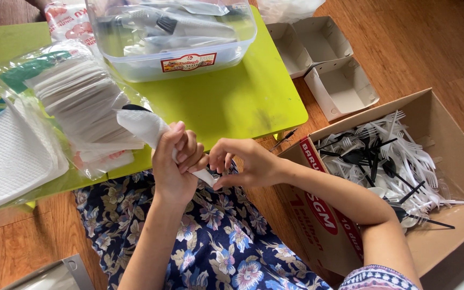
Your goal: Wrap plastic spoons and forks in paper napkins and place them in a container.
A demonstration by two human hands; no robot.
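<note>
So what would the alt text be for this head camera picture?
Two bare hands, the left hand and right hand, hold a napkin-wrapped black utensil over a floral-clothed lap. A green table bears napkin stacks and a clear plastic tub; a cardboard box of plastic cutlery sits at right.

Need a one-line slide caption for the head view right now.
Left hand and right hand wrap a napkin around black cutlery beside a green table.

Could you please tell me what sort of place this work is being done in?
Probably a home floor workspace: a low green table on wooden flooring, with a cardboard box of plastic cutlery and stacked paper napkins nearby.
</note>
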